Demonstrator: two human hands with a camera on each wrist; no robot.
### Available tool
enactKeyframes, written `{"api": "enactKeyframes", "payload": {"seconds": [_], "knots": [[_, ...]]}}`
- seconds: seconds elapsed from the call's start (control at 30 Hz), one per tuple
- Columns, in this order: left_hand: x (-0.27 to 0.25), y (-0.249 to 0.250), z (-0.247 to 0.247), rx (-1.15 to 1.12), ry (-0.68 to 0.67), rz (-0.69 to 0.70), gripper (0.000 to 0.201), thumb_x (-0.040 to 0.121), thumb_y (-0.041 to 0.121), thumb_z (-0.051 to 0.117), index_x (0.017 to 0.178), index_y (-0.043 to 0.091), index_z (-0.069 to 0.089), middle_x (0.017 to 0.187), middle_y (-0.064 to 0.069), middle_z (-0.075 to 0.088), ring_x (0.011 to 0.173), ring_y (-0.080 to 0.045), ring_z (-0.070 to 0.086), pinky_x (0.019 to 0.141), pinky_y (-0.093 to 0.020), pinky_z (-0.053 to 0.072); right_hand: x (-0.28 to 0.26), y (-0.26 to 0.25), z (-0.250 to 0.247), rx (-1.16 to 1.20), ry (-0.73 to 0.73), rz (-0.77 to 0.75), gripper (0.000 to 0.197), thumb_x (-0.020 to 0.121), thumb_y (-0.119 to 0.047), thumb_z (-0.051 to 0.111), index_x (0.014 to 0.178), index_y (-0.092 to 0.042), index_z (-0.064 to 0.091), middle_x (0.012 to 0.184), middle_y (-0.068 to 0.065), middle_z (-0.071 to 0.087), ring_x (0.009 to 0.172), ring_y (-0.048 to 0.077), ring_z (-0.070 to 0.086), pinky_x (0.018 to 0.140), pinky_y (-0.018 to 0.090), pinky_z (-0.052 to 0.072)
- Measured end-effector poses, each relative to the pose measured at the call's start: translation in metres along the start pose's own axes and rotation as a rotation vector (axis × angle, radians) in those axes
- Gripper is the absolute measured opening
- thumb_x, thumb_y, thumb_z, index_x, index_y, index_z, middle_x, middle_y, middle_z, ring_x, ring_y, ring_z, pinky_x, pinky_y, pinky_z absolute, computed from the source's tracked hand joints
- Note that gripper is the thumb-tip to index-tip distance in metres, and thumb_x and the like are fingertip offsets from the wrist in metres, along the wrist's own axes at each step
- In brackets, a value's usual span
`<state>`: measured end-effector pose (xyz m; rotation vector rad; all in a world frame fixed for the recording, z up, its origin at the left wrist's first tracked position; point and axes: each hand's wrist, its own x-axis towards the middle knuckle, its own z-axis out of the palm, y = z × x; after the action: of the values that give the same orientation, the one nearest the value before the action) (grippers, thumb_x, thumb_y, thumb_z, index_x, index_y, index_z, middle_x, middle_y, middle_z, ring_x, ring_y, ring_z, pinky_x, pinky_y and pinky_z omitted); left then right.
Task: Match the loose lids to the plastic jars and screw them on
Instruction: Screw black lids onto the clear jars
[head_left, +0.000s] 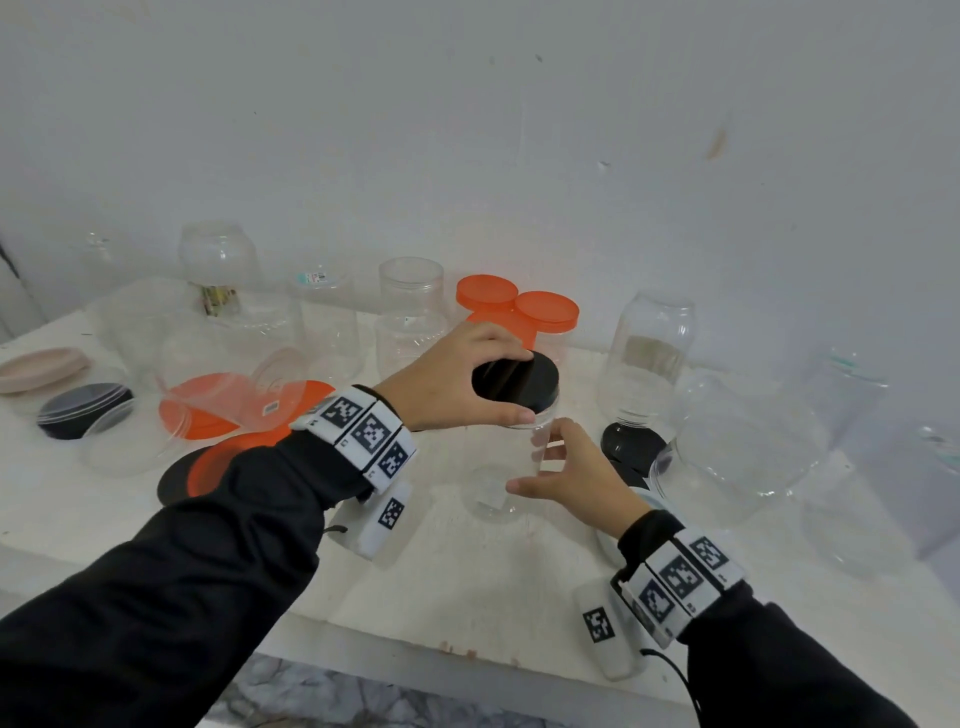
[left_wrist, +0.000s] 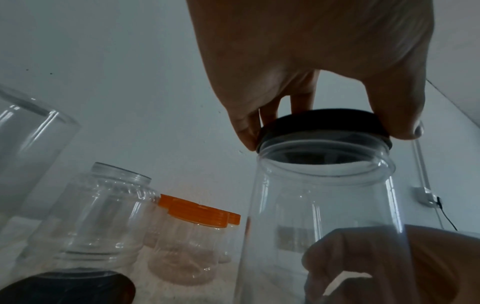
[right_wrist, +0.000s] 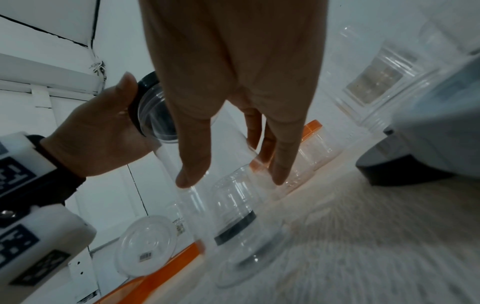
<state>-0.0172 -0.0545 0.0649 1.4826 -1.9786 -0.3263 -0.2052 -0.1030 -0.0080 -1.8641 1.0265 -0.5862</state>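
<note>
A clear plastic jar (head_left: 496, 467) stands upright mid-table with a black lid (head_left: 519, 382) on its mouth. My left hand (head_left: 513, 387) grips that lid from above, thumb on the near rim and fingers on the far rim; the left wrist view shows the hand (left_wrist: 330, 135) curled round the lid (left_wrist: 322, 123) over the jar (left_wrist: 324, 205). My right hand (head_left: 525, 467) is at the jar's right side with thumb and fingers straight. I cannot tell whether it touches the wall. In the right wrist view the fingers (right_wrist: 280, 164) lie along the jar (right_wrist: 207, 216).
Two orange-lidded jars (head_left: 545, 312) stand behind against the wall. Loose orange lids (head_left: 208, 415), a black lid (head_left: 83, 410) and a pink lid (head_left: 41, 366) lie at left. Another black lid (head_left: 631, 447) and open clear jars (head_left: 737, 452) crowd the right. The table's front edge (head_left: 467, 660) is near.
</note>
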Motion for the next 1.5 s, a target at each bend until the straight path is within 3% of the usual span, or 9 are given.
{"api": "enactKeyframes", "payload": {"seconds": [0.33, 0.47, 0.57, 0.67, 0.8, 0.9, 1.03, 1.2, 1.5], "knots": [[0.005, 0.002, 0.002, 0.017, -0.051, 0.011, 0.083, 0.057, 0.068, 0.059, 0.127, 0.024, 0.053, 0.125, 0.010, 0.043, 0.117, -0.006, 0.035, 0.095, -0.012, 0.029, 0.000, -0.004, -0.001, -0.067, -0.049, 0.001, 0.064, 0.068, -0.021, 0.083, 0.115, -0.015, 0.040, 0.110, -0.009, 0.044, 0.106, 0.012, 0.050, 0.076, 0.018, 0.050], [-0.008, -0.003, 0.008, -0.161, -0.020, -0.129, 0.101, 0.062, 0.042, 0.083, 0.143, 0.020, 0.027, 0.142, 0.005, 0.032, 0.128, -0.005, 0.032, 0.106, -0.022, 0.029, -0.001, -0.025, -0.027, -0.177, -0.116, 0.009, 0.093, 0.066, -0.030, 0.083, 0.136, -0.014, 0.024, 0.132, -0.004, 0.030, 0.114, 0.010, 0.044, 0.090, 0.023, 0.045], [-0.020, -0.016, 0.022, -0.390, -0.001, -0.263, 0.120, 0.052, 0.050, 0.085, 0.146, 0.023, 0.016, 0.149, 0.005, 0.028, 0.135, -0.010, 0.031, 0.113, -0.035, 0.028, -0.001, -0.060, -0.059, -0.204, -0.079, -0.085, 0.097, 0.065, -0.031, 0.082, 0.140, -0.018, 0.021, 0.136, -0.003, 0.031, 0.116, 0.011, 0.044, 0.095, 0.029, 0.044], [-0.027, -0.020, 0.039, -0.510, 0.034, -0.312, 0.124, 0.043, 0.060, 0.083, 0.144, 0.027, 0.019, 0.144, 0.006, 0.038, 0.133, -0.012, 0.037, 0.111, -0.043, 0.032, 0.001, -0.100, -0.075, -0.362, -0.175, -0.156, 0.090, 0.069, -0.032, 0.079, 0.140, -0.023, 0.024, 0.135, -0.006, 0.037, 0.117, 0.011, 0.046, 0.092, 0.025, 0.045], [-0.026, -0.017, 0.056, -0.603, 0.122, -0.296, 0.107, 0.050, 0.052, 0.085, 0.138, 0.026, 0.031, 0.135, 0.005, 0.049, 0.127, -0.012, 0.045, 0.107, -0.047, 0.036, 0.012, -0.136, -0.068, -0.689, -0.397, -0.226, 0.089, 0.074, -0.037, 0.075, 0.144, -0.026, 0.022, 0.146, -0.007, 0.032, 0.130, 0.014, 0.037, 0.097, 0.023, 0.034], [-0.024, -0.015, 0.057, -0.627, 0.156, -0.299, 0.094, 0.054, 0.042, 0.084, 0.134, 0.027, 0.038, 0.130, 0.008, 0.053, 0.122, -0.007, 0.049, 0.104, -0.040, 0.039, 0.021, -0.148, -0.052, -0.907, -0.474, -0.260, 0.081, 0.076, -0.046, 0.070, 0.142, -0.023, 0.031, 0.141, -0.006, 0.042, 0.127, 0.016, 0.042, 0.101, 0.027, 0.037], [-0.025, -0.013, 0.056, -0.643, 0.160, -0.309, 0.089, 0.054, 0.038, 0.082, 0.132, 0.029, 0.040, 0.128, 0.013, 0.054, 0.119, 0.001, 0.049, 0.099, -0.027, 0.040, 0.031, -0.154, -0.038, -1.081, -0.479, -0.237, 0.073, 0.074, -0.046, 0.073, 0.134, -0.022, 0.040, 0.112, -0.008, 0.050, 0.108, 0.017, 0.050, 0.086, 0.030, 0.045], [-0.026, -0.014, 0.055, -0.674, 0.145, -0.324, 0.093, 0.052, 0.041, 0.082, 0.134, 0.028, 0.040, 0.131, 0.011, 0.053, 0.124, -0.004, 0.046, 0.104, -0.035, 0.039, 0.033, -0.160, -0.040, -1.171, -0.511, -0.253, 0.084, 0.072, -0.036, 0.077, 0.142, -0.030, 0.032, 0.123, -0.005, 0.041, 0.117, 0.020, 0.043, 0.092, 0.034, 0.045], [-0.026, -0.012, 0.047, -0.713, 0.093, -0.296, 0.074, 0.055, 0.033, 0.081, 0.120, 0.037, 0.047, 0.121, 0.016, 0.059, 0.114, 0.006, 0.052, 0.087, -0.015, 0.043, 0.035, -0.155, -0.041, -1.110, -0.568, -0.282, 0.079, 0.069, -0.022, 0.079, 0.135, -0.034, 0.036, 0.130, -0.003, 0.037, 0.115, 0.021, 0.043, 0.091, 0.040, 0.048]]}}
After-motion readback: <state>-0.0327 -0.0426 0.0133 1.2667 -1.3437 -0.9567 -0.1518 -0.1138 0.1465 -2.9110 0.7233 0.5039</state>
